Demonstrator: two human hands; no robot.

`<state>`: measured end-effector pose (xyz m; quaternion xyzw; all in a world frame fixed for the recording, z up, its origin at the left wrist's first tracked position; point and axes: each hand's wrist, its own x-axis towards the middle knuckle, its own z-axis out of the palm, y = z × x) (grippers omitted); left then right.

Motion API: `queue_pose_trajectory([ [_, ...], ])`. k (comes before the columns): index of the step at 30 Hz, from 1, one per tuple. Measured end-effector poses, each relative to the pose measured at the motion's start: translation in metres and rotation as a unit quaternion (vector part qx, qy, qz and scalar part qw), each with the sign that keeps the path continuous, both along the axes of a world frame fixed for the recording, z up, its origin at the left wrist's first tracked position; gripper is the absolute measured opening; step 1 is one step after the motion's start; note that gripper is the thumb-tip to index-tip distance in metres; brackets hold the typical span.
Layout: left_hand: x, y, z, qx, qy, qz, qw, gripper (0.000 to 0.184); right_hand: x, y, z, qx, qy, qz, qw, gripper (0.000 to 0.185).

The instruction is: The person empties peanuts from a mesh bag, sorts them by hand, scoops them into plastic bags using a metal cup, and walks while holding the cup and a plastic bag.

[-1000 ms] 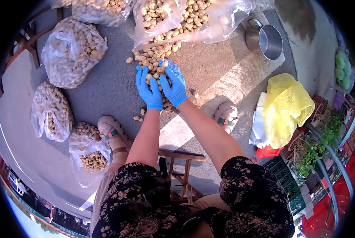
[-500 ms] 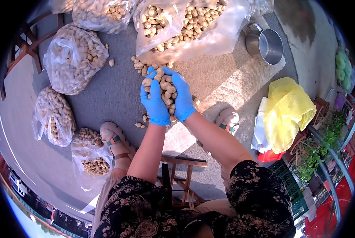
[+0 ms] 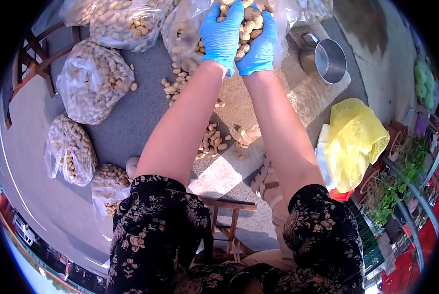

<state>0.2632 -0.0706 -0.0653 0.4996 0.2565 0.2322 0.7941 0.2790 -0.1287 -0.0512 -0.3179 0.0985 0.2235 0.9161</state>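
Both my hands wear blue gloves and reach far forward, cupped around a heap of unshelled peanuts (image 3: 249, 27). My left hand (image 3: 221, 35) presses in from the left side of the heap, and my right hand (image 3: 259, 48) cradles it from the right and below. They are over the large clear plastic bag (image 3: 182, 41) at the top of the view, which has peanuts in it. My forearms and hands hide much of that bag. Loose peanuts (image 3: 211, 140) lie on the ground between my arms, and more sit by the bag's lower edge.
Several peanut-filled bags stand on the left, including a tied-looking bag (image 3: 94, 81) and a smaller bag (image 3: 71, 149). A metal mug (image 3: 330, 61) is at right, above a yellow mesh sack (image 3: 354, 142). A wooden stool (image 3: 229, 203) is below me; another wooden frame (image 3: 33, 63) stands upper left.
My cupped hands have moved forward and slightly right, from above the ground to over the large bag, carrying the peanuts. Loose peanuts on the ground are now uncovered.
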Motion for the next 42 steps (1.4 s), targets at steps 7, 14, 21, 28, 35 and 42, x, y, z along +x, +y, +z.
queue_pose_trajectory([
  [7, -0.004, 0.043, -0.024, 0.431, 0.206, -0.06, 0.877, 0.028, 0.019, -0.001, 0.006, -0.679, -0.418, -0.075, 0.599, 0.041],
  [14, -0.026, 0.113, -0.02, 0.531, 0.045, -0.115, 0.839, 0.028, 0.053, -0.025, 0.001, -0.564, -0.494, 0.058, 0.659, 0.018],
  [21, -0.126, 0.103, 0.008, 0.178, -0.002, -0.061, 0.982, 0.02, -0.039, -0.056, -0.01, -0.399, -0.658, 0.133, 0.625, 0.019],
  [28, -0.219, 0.066, -0.103, 0.538, 0.225, 0.052, 0.81, 0.03, -0.091, -0.079, -0.115, -0.616, -0.533, 0.112, 0.569, 0.022],
  [35, -0.191, 0.016, -0.111, 0.499, 0.183, -0.01, 0.847, 0.039, -0.121, -0.025, -0.125, -0.497, -0.454, 0.076, 0.735, 0.021],
  [42, -0.175, -0.034, -0.09, -0.069, 0.127, 0.186, 0.972, 0.028, -0.168, -0.015, -0.129, -0.279, 0.03, 0.123, 0.952, 0.022],
])
